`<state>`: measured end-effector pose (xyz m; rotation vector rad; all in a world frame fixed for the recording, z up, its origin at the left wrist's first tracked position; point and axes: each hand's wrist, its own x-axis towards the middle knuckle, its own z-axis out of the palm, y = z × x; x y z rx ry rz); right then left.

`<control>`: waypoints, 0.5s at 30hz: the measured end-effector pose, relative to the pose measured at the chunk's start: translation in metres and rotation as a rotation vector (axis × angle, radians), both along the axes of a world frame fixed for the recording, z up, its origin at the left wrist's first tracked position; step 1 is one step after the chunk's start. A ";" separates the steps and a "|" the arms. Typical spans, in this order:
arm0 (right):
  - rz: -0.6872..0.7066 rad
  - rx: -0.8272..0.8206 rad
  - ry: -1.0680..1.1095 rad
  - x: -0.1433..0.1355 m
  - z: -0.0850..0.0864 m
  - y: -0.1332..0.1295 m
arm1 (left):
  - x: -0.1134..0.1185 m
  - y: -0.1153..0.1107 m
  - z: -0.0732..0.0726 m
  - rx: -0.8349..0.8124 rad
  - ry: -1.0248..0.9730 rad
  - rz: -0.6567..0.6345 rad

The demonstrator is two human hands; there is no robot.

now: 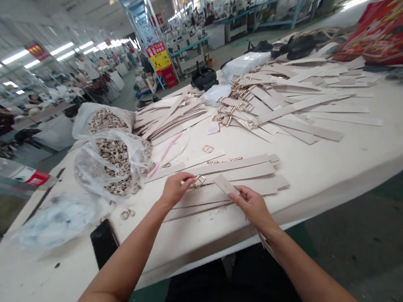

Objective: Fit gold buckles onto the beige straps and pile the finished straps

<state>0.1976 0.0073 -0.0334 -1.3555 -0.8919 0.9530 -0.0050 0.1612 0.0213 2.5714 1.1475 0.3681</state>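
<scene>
Between the thumb and fingers of my left hand (176, 187) is a gold metal buckle (200, 180) with a rectangular frame. My right hand (253, 205) grips a beige strap (224, 186) near one end; that end points up and left toward the buckle, and the two look slightly apart. The rest of this strap hangs down past my right wrist over the table edge. Below both hands, several flat beige straps (262, 170) lie side by side on the table. Another gold buckle (207, 148) rests just beyond them.
Plastic bags of small beige loops (113, 156) stand at the left, near a black phone (103, 242) and a crumpled clear bag (55, 223). A bottle (14, 171) lies at the left edge. A large pile of straps with buckles (291, 107) covers the back right.
</scene>
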 end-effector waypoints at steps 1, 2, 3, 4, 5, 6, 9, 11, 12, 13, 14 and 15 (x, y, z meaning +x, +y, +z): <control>-0.012 -0.004 -0.016 -0.001 0.001 0.000 | 0.002 0.006 0.002 -0.037 0.010 0.052; -0.026 -0.005 -0.031 -0.001 0.002 -0.001 | 0.006 0.014 0.004 -0.080 0.043 0.087; -0.038 -0.002 -0.041 -0.002 0.002 -0.001 | 0.010 0.021 0.004 -0.125 0.085 0.103; -0.047 0.005 -0.047 -0.002 0.002 -0.001 | 0.015 0.028 0.004 -0.163 0.121 0.109; -0.053 0.012 -0.050 -0.002 0.002 -0.002 | 0.020 0.033 0.003 -0.191 0.145 0.109; -0.056 0.018 -0.051 -0.002 0.002 -0.001 | 0.025 0.036 0.002 -0.206 0.156 0.110; -0.065 0.023 -0.057 -0.002 -0.001 -0.001 | 0.031 0.038 0.000 -0.238 0.161 0.116; -0.070 0.028 -0.059 -0.002 -0.002 0.000 | 0.030 0.034 0.004 -0.265 0.135 0.108; -0.071 0.034 -0.059 -0.001 -0.003 0.000 | 0.028 0.030 0.008 -0.277 0.122 0.102; -0.070 0.041 -0.059 -0.001 -0.003 0.000 | 0.026 0.026 0.013 -0.303 0.097 0.097; -0.068 0.047 -0.061 -0.001 -0.002 0.000 | 0.023 0.022 0.019 -0.352 0.051 0.092; -0.067 0.049 -0.065 -0.001 -0.001 -0.001 | 0.022 0.016 0.026 -0.424 -0.017 0.087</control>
